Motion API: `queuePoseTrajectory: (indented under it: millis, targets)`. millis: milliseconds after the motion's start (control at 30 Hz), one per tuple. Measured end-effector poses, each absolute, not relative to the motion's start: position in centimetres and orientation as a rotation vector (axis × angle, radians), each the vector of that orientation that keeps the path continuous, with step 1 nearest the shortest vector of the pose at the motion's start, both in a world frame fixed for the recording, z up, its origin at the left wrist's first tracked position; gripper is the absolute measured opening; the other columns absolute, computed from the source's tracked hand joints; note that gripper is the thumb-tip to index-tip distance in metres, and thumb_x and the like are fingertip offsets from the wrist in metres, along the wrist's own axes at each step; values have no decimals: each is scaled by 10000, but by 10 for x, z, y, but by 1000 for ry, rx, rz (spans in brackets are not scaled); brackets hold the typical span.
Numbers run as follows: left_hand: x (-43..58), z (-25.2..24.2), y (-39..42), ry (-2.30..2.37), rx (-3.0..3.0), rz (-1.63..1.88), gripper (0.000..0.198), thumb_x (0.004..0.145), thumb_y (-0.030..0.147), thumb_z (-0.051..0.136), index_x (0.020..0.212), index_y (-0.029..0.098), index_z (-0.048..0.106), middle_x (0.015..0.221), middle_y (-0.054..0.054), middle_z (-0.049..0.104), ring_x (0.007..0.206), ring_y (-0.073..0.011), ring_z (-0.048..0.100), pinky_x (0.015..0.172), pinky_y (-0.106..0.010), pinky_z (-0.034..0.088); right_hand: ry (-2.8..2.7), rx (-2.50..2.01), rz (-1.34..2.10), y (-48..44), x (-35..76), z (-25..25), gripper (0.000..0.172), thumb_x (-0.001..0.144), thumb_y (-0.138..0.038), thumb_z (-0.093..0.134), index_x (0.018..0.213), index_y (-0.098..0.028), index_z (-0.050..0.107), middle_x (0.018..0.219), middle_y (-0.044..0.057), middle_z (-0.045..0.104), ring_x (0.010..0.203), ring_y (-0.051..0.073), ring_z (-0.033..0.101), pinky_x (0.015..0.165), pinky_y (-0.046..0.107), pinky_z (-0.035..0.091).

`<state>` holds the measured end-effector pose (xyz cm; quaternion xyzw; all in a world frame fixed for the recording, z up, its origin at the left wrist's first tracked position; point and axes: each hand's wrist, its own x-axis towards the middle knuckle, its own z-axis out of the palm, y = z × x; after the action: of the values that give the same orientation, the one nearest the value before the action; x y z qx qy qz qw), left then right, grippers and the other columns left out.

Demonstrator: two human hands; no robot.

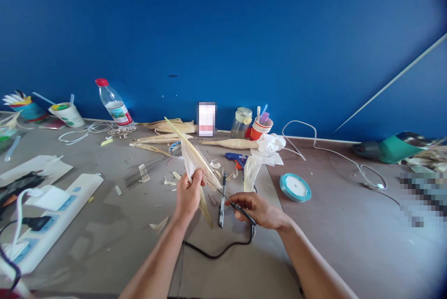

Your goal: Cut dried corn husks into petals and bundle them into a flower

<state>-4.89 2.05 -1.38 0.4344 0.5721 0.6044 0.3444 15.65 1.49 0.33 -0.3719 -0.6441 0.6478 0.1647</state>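
Near the middle of the head view, my left hand (189, 192) pinches a pale dried corn husk (195, 157) between thumb and fingers, its long tip pointing up and left. My right hand (256, 210) is closed around a slim dark tool (244, 214) with a black handle. That tool's narrow end reaches the husk's lower right edge; whether it is scissors I cannot make out. Beneath the hands, a pen (221, 208) lies on the table beside a black cord (216, 256). A blue glue gun (237, 157) rests just beyond.
Thin wires (148, 173), husk scraps and more husks (171, 126) lie behind my left hand. A power strip (66, 213) stands at left. Toward the wall are a water bottle (115, 105), a jar (241, 122) and a red cup (260, 127). A ribbon roll (295, 187) sits right.
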Motion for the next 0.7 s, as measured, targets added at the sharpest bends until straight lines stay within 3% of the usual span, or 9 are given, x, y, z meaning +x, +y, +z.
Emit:
queuePoseTrajectory:
  millis: [700]
  targets:
    - [-51, -31, 28, 1291, 931, 1668, 407, 781, 507, 558, 583, 151, 557, 543, -3, 536, 532, -107, 477, 548, -230, 394, -1822, -1051, 1873, 15, 155, 5, 514, 706, -501, 663, 1025, -100, 621, 635, -46, 399, 569, 63, 300, 521, 215, 257]
